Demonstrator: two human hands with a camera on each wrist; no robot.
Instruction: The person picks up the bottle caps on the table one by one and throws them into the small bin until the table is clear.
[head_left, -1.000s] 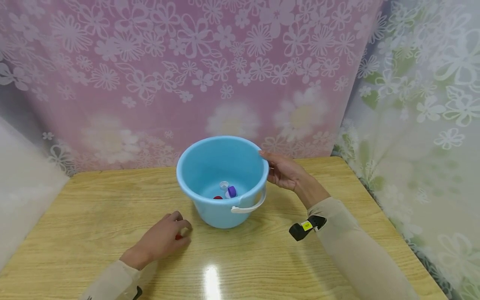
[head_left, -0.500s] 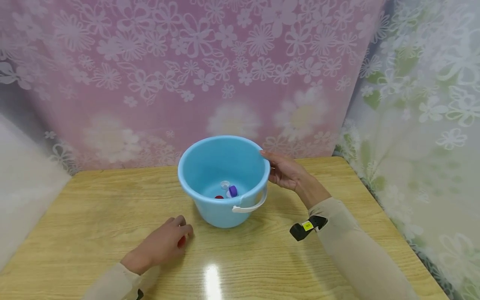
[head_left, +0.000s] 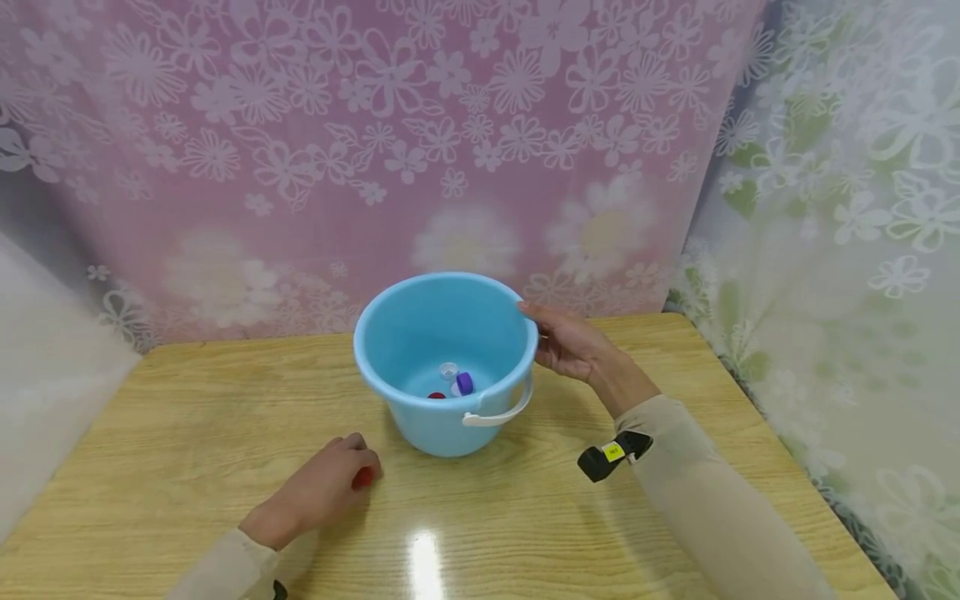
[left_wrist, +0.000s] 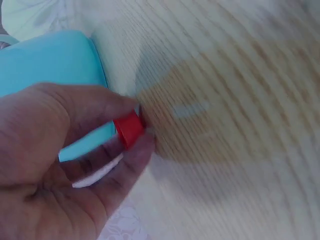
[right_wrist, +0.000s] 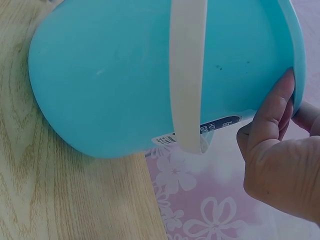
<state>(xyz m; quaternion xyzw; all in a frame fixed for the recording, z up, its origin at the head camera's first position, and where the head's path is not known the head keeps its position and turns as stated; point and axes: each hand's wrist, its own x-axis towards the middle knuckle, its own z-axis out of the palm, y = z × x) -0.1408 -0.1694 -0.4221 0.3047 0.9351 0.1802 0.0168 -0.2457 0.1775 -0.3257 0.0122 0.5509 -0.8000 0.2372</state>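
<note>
A light blue bucket [head_left: 448, 425] with a white handle [head_left: 498, 414] stands upright on the table. My right hand [head_left: 573, 343] grips its rim at the right, with the thumb at the inner edge and fingers on the outer wall, as the right wrist view [right_wrist: 285, 150] shows. Left of the bucket and low over the tabletop, my left hand [head_left: 318, 492] pinches a small red cap [left_wrist: 130, 129] between thumb and fingertips. Inside the bucket lie a purple cap [head_left: 465, 383], a clear cap [head_left: 448, 371], a pale piece partly covered by the purple one, and a red piece [head_left: 437, 396] half hidden by the rim.
The wooden table [head_left: 225, 400] ends at the back against a pink flowered curtain [head_left: 337, 167]. A pale flowered curtain [head_left: 840, 250] hangs along the right side. A bright light reflection [head_left: 424, 558] shows near the front of the tabletop.
My left hand has turned slightly with its fingers drawn in, so more of the red cap shows between them. The right hand stays on the rim, and the bucket keeps its place.
</note>
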